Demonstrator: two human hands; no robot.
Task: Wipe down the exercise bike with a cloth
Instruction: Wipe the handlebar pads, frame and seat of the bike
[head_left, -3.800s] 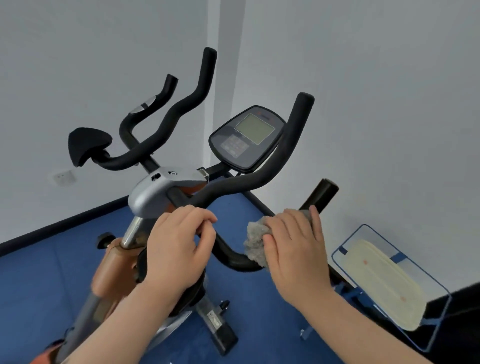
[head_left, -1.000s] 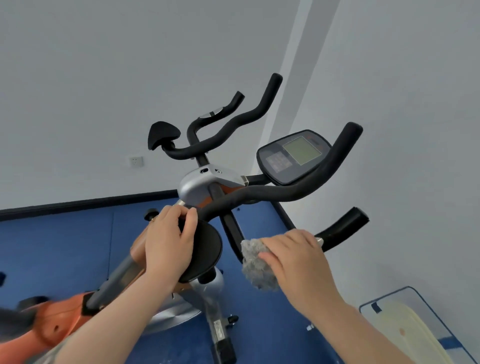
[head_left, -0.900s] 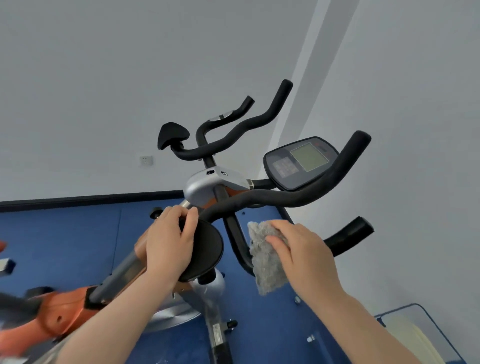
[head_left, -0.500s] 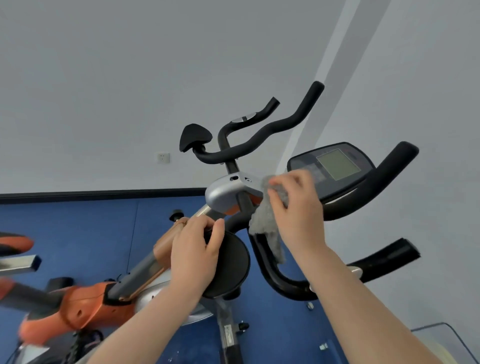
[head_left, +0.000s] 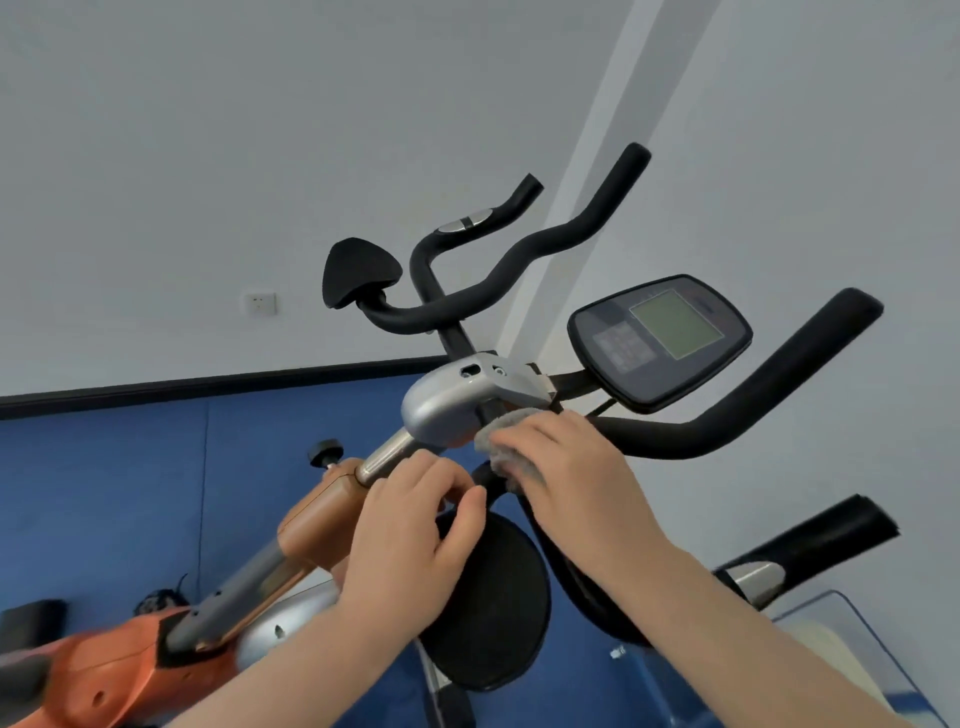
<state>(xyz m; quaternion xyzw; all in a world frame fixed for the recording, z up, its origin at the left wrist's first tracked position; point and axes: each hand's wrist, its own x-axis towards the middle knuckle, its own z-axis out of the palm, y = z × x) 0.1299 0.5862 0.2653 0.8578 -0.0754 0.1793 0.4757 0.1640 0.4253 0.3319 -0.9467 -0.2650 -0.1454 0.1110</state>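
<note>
Head view looks down over an exercise bike (head_left: 332, 512), and much of the machine is cut off: its orange frame runs out at the bottom left corner, blurred there, and the base is out of sight. Taking the silver clamp housing (head_left: 447, 408) as the landmark, the cloth (head_left: 506, 457), grey and crumpled, sits just below and right of it, pressed against the black handlebar (head_left: 737, 415). The right hand (head_left: 576, 478) covers most of the cloth with fingers laid flat over it, so only a small edge shows; whether the thumb curls underneath cannot be told. Below and left of the housing, the left hand (head_left: 415, 525) grips the rim of a round black pad (head_left: 493, 608), fingers curled over its top edge; what the fingertips touch behind is hidden. Up and right of the housing stands the console (head_left: 660, 340), its button markings too blurred to read. Left of the housing, on the wall, is a wall socket (head_left: 261, 304). Far below and right of the housing a clear bin (head_left: 852, 623) is cropped by the picture's edge, with its contents partly behind the right forearm.
</note>
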